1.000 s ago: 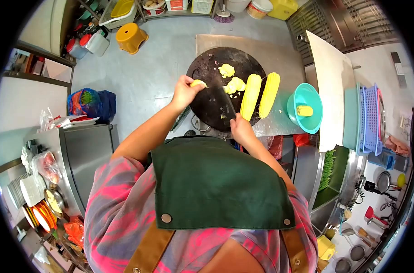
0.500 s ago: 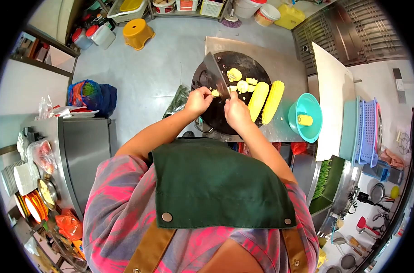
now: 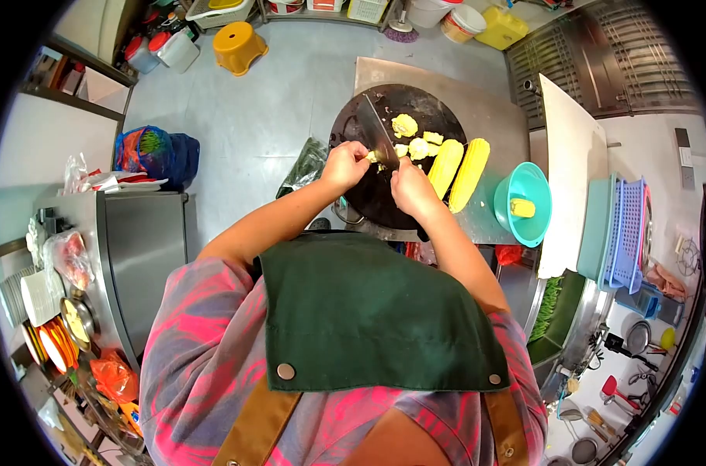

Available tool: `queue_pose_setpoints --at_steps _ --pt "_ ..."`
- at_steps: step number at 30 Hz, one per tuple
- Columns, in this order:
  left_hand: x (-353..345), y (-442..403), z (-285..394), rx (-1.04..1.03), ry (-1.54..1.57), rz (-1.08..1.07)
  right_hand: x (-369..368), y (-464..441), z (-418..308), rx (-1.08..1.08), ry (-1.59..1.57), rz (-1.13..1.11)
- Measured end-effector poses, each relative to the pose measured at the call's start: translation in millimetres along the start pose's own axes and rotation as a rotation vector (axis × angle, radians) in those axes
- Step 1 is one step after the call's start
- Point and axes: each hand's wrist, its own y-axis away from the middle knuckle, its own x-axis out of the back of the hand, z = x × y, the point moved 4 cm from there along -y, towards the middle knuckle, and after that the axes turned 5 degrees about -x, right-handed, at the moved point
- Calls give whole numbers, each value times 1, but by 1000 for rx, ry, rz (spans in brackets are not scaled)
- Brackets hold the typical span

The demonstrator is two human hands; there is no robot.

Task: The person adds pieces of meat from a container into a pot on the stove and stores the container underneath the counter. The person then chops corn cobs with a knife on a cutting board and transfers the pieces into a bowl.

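Observation:
My right hand (image 3: 413, 188) is closed round the handle of a cleaver (image 3: 376, 130). Its broad blade stands on edge over the round dark chopping board (image 3: 359, 203). To the left of the blade, my left hand (image 3: 345, 166) pinches a small corn piece (image 3: 371, 157), partly hidden by the fingers. Cut corn chunks (image 3: 404, 125) lie on the board to the right of the blade. Two long yellow corn cobs (image 3: 445, 167) rest side by side at the board's right edge. Farther right, a turquoise bowl (image 3: 539, 203) contains a short corn section (image 3: 522, 207).
A metal table (image 3: 485, 116) bears the board and bowl. An upright white panel (image 3: 563, 186) borders it on the right. On the floor are an orange stool (image 3: 239, 48) and a dark plastic bag (image 3: 302, 167). A steel cabinet (image 3: 145, 256) stands at the left.
The cleaver blade has shifted slightly right and towards me on the board. Both hands remain close together, and the corn cobs and bowl stay in place. The whole view has shifted a little.

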Motion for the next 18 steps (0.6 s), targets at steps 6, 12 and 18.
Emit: queue_pose_setpoints --at_steps 6,12,18 --pt "2 -3 4 -5 -70 -30 11 4 -4 -91 30 -120" --pt "4 -10 6 -119 -162 -79 2 -21 1 -70 52 -157" --pt "4 -9 -2 -48 -120 -79 -33 -24 1 -164 48 -7"
